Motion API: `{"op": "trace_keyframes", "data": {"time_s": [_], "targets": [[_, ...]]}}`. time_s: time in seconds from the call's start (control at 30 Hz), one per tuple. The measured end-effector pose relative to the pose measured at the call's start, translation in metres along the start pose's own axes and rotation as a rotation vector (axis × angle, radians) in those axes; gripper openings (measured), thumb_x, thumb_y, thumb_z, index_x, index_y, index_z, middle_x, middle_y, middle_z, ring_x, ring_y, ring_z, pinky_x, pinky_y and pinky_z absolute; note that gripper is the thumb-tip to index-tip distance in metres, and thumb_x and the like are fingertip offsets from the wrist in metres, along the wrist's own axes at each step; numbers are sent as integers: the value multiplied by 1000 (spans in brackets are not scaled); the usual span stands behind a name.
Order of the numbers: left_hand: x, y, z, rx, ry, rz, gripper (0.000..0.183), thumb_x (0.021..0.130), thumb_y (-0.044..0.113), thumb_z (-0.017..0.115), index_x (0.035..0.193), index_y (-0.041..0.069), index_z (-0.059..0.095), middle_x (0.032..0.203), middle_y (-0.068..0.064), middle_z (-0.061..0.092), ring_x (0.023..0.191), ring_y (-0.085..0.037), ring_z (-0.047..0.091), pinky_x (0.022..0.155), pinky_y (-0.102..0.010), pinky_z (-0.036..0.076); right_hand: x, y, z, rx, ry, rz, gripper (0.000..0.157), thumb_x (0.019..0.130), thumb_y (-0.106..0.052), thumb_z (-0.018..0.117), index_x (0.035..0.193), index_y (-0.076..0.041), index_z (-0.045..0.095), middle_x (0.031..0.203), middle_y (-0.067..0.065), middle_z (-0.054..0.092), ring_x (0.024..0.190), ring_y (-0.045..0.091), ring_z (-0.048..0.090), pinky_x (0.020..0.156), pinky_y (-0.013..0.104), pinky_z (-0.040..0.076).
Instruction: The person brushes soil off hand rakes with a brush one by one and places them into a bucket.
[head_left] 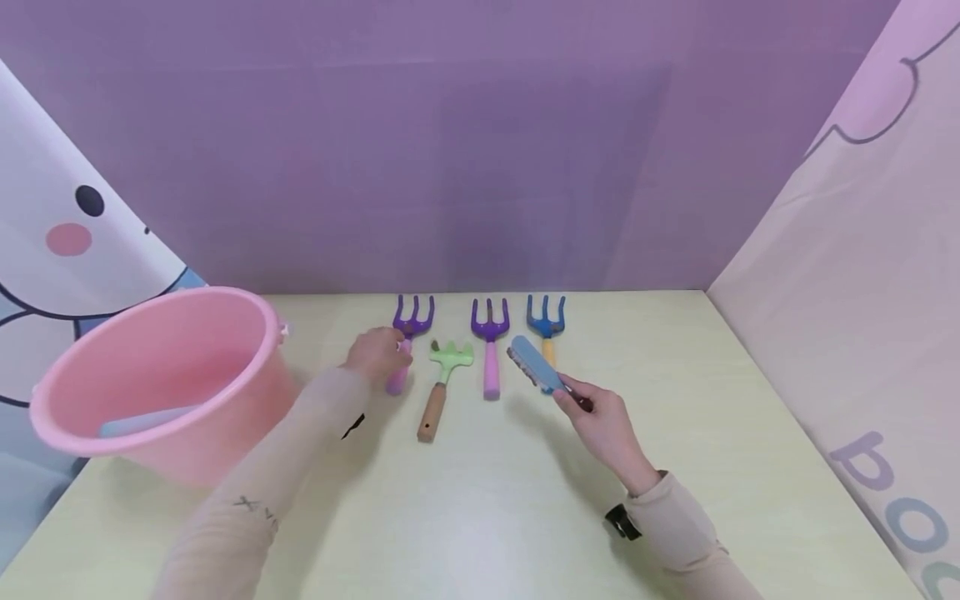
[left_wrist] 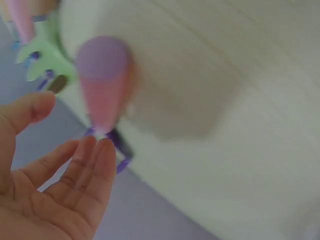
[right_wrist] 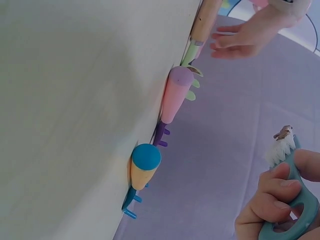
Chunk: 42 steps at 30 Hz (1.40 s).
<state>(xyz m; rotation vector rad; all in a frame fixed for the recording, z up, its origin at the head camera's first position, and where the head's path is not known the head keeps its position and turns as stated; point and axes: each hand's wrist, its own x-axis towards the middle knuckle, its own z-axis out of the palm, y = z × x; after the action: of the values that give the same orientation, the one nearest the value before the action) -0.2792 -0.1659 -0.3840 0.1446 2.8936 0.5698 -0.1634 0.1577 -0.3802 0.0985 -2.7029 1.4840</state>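
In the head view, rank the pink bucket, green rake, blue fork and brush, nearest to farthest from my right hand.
From your right hand:
1. Brush, held in it.
2. Blue fork, ahead and slightly left.
3. Green rake, farther left.
4. Pink bucket, far left.

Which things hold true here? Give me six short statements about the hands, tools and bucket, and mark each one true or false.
1. The right hand holds the brush. True.
2. The left hand grips the bucket. False: its open fingers are at the leftmost fork in the head view.
3. The green tool has a brown handle. True.
4. The blue fork has a pink handle. False: its handle is mainly yellow.
5. In the head view, the bucket stands right of the tools. False: it stands to their left.
6. Something pale blue lies in the bucket. True.
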Motion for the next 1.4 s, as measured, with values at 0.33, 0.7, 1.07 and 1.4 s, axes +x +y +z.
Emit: {"op": "trace_keyframes", "data": {"time_s": [0.33,0.7,1.07,1.4], "targets": [[16,-3,21,5,-115,-191,43,76,34,70,101,4,53,87,-11,58,71,-22,56,55,-28,45,-1,2,1,-3,3,7,34,90,-19,57,121,-7,59,60,2,43,49,10,34,43,19,29],[31,-11,28,-18,-96,-177,28,81,26,65,93,3,55,83,-11,59,68,-21,56,52,-27,46,-2,2,2,-7,6,-2,34,90,-19,58,122,-7,59,65,5,50,51,11,37,45,20,31],[30,-17,27,-60,-2,-201,26,81,24,58,96,4,56,85,-15,59,65,-24,56,46,-28,46,-1,1,3,-13,6,-14,34,89,-20,58,121,-8,59,66,5,52,52,11,38,45,20,32],[28,-19,20,-66,111,-138,31,85,31,55,98,4,63,85,-15,64,71,-27,59,60,-33,48,0,2,3,-16,-12,-19,35,90,-22,57,123,-8,58,67,7,53,50,10,36,44,19,30]]}}
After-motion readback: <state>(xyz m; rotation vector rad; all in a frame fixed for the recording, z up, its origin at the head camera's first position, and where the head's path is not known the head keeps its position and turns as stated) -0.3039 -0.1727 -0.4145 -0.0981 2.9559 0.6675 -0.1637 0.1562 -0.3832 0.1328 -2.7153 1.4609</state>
